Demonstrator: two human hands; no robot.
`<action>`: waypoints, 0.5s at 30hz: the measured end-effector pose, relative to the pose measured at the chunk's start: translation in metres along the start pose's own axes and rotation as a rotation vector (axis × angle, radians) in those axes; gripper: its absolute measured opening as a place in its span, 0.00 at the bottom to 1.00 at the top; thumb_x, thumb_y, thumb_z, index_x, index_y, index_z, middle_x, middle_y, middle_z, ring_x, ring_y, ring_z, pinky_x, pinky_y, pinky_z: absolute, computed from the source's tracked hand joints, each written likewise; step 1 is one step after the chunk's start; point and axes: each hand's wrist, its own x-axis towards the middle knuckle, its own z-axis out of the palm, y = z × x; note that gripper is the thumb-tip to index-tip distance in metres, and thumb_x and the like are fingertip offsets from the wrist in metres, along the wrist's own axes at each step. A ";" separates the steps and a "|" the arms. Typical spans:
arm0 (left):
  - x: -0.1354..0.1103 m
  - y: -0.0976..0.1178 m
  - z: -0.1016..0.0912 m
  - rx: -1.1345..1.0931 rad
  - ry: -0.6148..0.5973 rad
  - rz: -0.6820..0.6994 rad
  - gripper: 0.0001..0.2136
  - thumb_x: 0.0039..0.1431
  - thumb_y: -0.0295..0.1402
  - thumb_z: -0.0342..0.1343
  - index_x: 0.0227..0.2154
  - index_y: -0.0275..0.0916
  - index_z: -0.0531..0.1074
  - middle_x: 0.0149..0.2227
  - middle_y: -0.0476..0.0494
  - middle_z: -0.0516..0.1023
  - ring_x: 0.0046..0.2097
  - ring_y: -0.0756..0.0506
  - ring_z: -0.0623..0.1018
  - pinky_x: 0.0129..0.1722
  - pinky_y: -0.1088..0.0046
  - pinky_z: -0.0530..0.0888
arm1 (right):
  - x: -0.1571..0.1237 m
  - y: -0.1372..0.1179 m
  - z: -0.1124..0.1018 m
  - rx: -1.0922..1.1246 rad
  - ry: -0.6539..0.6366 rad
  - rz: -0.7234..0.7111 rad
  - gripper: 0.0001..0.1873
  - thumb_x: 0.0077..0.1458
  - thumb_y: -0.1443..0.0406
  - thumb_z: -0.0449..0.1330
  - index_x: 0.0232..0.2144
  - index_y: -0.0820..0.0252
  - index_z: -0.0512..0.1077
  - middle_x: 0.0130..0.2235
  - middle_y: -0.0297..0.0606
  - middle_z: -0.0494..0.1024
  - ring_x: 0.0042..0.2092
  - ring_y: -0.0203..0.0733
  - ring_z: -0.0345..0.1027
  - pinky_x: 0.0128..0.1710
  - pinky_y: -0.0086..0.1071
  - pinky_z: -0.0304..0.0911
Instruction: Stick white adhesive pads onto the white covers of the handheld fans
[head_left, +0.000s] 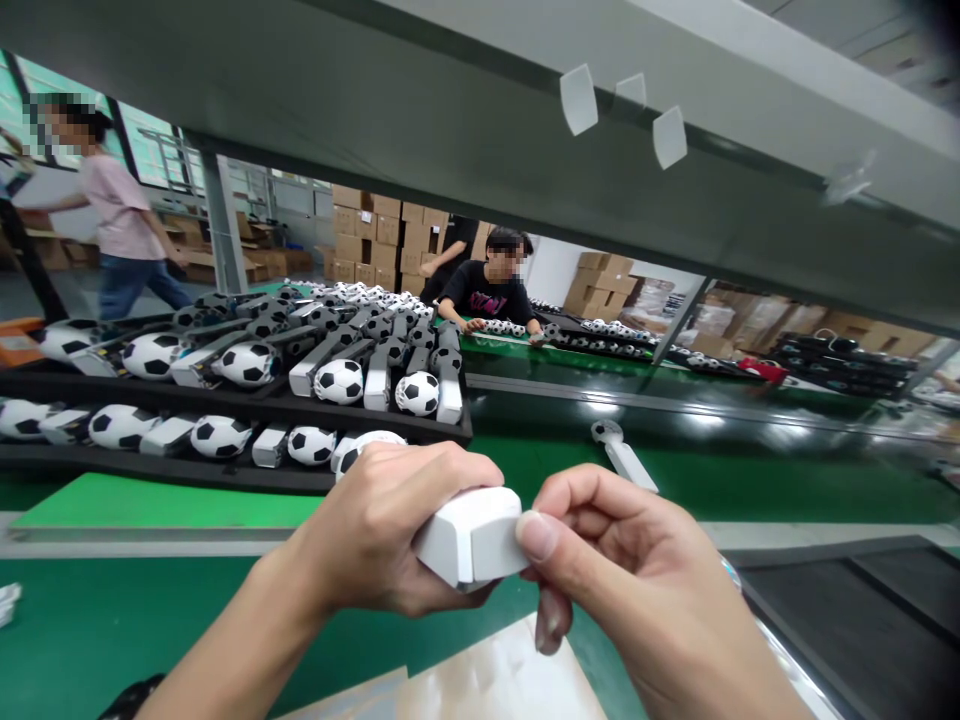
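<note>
My left hand (382,530) is wrapped round a white plastic handle piece (469,535), whose blunt end sticks out toward the right. My right hand (622,570) is closed, with its thumb pressed against that end of the piece. Both hands hover over the green bench. Just beyond them stand black trays (420,428) filled with several football-patterned balls on white handles (416,393). A single white handle part (622,455) lies alone on the green conveyor belt ahead of my right hand.
A pale sheet (487,685) lies on the bench under my hands. A dark mat (862,610) sits at the right. A person in a black shirt (491,295) works across the belt; another in pink (120,230) walks at far left. Cardboard boxes (375,235) are stacked behind. A grey shelf (450,110) hangs overhead.
</note>
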 end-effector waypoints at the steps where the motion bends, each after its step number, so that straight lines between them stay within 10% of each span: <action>1: 0.001 0.000 0.000 0.009 0.007 0.010 0.13 0.57 0.37 0.59 0.42 0.42 0.66 0.30 0.49 0.77 0.28 0.48 0.77 0.26 0.74 0.67 | 0.000 0.000 0.001 -0.001 0.006 0.002 0.13 0.40 0.65 0.78 0.23 0.59 0.76 0.18 0.26 0.75 0.19 0.28 0.67 0.21 0.18 0.64; 15: 0.003 0.001 -0.001 0.026 0.034 0.043 0.10 0.59 0.36 0.56 0.41 0.41 0.65 0.29 0.51 0.76 0.27 0.50 0.76 0.25 0.76 0.68 | -0.002 0.000 0.006 0.000 0.085 -0.014 0.15 0.37 0.64 0.79 0.21 0.60 0.75 0.16 0.26 0.74 0.18 0.27 0.66 0.20 0.17 0.62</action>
